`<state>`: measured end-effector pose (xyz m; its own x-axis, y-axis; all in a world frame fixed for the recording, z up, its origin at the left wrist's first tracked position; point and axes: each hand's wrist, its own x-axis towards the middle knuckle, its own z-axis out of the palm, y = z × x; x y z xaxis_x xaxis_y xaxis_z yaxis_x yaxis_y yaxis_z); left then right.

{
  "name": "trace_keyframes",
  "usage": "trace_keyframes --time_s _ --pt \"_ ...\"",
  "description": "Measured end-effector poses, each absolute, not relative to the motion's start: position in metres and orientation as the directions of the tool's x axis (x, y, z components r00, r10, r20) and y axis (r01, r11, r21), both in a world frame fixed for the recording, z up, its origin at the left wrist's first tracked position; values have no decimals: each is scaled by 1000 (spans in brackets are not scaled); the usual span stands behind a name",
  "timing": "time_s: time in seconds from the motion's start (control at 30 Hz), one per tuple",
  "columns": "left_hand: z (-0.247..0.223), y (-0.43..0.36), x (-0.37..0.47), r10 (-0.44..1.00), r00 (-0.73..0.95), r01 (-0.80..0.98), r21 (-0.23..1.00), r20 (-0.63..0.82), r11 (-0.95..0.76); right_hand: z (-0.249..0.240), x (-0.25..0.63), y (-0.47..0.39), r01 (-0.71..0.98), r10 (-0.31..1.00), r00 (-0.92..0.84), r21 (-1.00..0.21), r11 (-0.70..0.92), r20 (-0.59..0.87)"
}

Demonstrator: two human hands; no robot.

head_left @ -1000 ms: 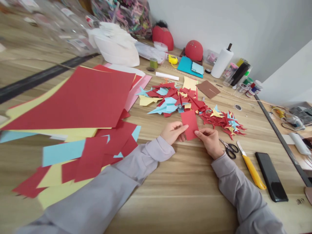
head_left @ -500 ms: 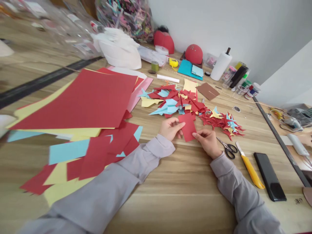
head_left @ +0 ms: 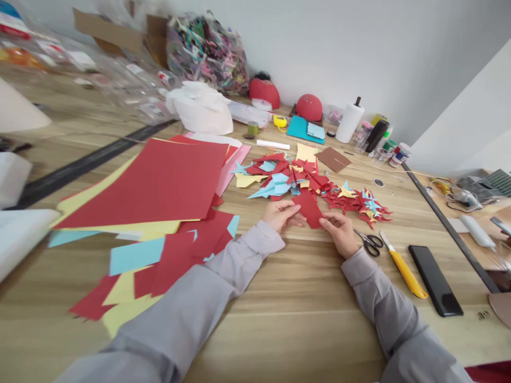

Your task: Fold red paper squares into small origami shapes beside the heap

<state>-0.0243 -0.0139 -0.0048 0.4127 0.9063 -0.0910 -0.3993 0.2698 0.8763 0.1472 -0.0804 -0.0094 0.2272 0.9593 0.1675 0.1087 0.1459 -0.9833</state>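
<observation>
Between my two hands is a small red sheet of paper (head_left: 308,209), held tilted above the wooden table. My left hand (head_left: 281,214) pinches its left edge between thumb and fingers. At its lower right corner, the thumb and fingertips of my right hand (head_left: 338,230) are closed on it. Just beyond lies a heap of folded paper planes (head_left: 277,184) in red, blue and yellow. To its right is a pile of small pointed paper pieces (head_left: 355,200), mostly red. Black-handled scissors (head_left: 372,244) rest beside my right wrist.
Large red and yellow sheets (head_left: 179,175) and loose paper cuttings (head_left: 138,255) cover the left side. A yellow-handled knife (head_left: 407,272) and a black phone (head_left: 435,279) lie at right. Along the wall stand pincushions (head_left: 309,107), a white roll (head_left: 350,122) and small jars (head_left: 400,154).
The camera view has tilted up and turned slightly left, so the table's things appear shifted. Both hands still hold the red paper, which leans a little more.
</observation>
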Motion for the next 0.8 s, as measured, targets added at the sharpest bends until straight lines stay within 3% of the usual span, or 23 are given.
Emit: trace_keyframes --time_s 0.13,0.27,0.37,0.43,0.5,0.6,0.7,0.8 --pt "-5 -12 -27 887 453 -441 841 -95 315 -15 150 -83 363 910 185 -886 288 372" --pt "-5 -8 -29 880 465 -487 802 -99 347 -13 152 -91 736 759 -48 -490 466 649" --pt "-8 -8 -29 907 411 -467 833 -93 297 -10 152 -96 837 665 -191 -234 494 722" --pt "-12 -9 -27 911 406 -405 881 -67 245 -10 154 -97 850 639 -231 -168 500 734" --pt "-16 -10 -25 899 436 -331 921 -46 207 -12 156 -95 848 632 -215 -178 499 745" --pt "-22 -10 -24 883 468 -255 951 -39 177 -15 157 -91 822 662 -99 -314 475 743" --pt "-24 -10 -24 895 445 -229 963 -25 141 -15 155 -89 688 767 99 -600 408 634" --pt "-21 -10 -25 906 422 -217 968 -22 125 -11 149 -90 381 887 241 -879 286 393"
